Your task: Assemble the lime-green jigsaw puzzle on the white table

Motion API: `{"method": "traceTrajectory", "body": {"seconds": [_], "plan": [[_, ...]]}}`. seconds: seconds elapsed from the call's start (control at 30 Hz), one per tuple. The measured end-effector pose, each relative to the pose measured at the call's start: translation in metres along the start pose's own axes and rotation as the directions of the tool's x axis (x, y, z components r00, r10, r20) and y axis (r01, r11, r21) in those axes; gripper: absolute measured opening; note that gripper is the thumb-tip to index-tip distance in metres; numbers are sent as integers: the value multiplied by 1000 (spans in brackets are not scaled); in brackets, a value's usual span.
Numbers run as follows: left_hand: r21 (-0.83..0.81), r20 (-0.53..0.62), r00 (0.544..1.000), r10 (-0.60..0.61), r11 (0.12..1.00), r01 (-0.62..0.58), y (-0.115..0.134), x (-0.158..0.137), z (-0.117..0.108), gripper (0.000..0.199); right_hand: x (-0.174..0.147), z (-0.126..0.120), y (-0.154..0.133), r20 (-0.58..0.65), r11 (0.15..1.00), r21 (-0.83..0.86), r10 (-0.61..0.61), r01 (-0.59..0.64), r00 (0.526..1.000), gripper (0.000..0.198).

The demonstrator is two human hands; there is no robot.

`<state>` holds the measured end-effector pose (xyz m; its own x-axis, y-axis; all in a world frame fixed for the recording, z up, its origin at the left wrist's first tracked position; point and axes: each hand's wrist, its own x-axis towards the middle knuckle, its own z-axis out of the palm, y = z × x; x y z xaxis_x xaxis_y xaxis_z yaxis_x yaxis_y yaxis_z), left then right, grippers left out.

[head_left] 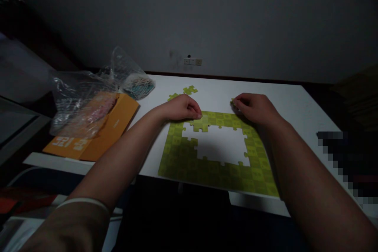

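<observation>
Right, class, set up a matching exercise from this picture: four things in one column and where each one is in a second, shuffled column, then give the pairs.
Things
1. left hand
2. right hand
3. orange box
4. loose green pieces

Places
A. far left of the white table, under clear plastic bags
B. on the puzzle's top right corner
C. on the table beyond the puzzle
D. on the puzzle's top edge, at a jutting piece

Pairs: 1-D, 2-B, 3-A, 4-C

I see a dim room in a home; a white table stands against a bare wall with a socket; a plastic bag sits at its far left corner.
</observation>
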<state>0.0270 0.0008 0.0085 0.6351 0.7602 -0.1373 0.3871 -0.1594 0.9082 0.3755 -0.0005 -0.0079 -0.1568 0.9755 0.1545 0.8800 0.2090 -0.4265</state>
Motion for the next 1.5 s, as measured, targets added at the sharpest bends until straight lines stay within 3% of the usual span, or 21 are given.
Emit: {"method": "traceTrajectory", "body": {"seconds": [0.37,0.57,0.7,1.0,1.5], "plan": [[-58,69,997,20,998,-16,9,-1,14,17,0,1,2,-7,999,41,-12,13,1000,35],[-78,229,973,18,997,0,15,-2,32,24,-1,2,2,-10,999,44,-17,18,1000,38],[-5,329,944,10,1000,-9,20,-5,41,26,0,2,1,-19,1000,27,-13,14,1000,37],[69,341,937,69,993,-98,17,-3,42,16,0,3,4,-13,1000,21,-12,12,1000,41],[107,374,924,82,986,-131,20,-5,39,15,-2,2,1,8,999,24,-28,28,1000,39]]}}
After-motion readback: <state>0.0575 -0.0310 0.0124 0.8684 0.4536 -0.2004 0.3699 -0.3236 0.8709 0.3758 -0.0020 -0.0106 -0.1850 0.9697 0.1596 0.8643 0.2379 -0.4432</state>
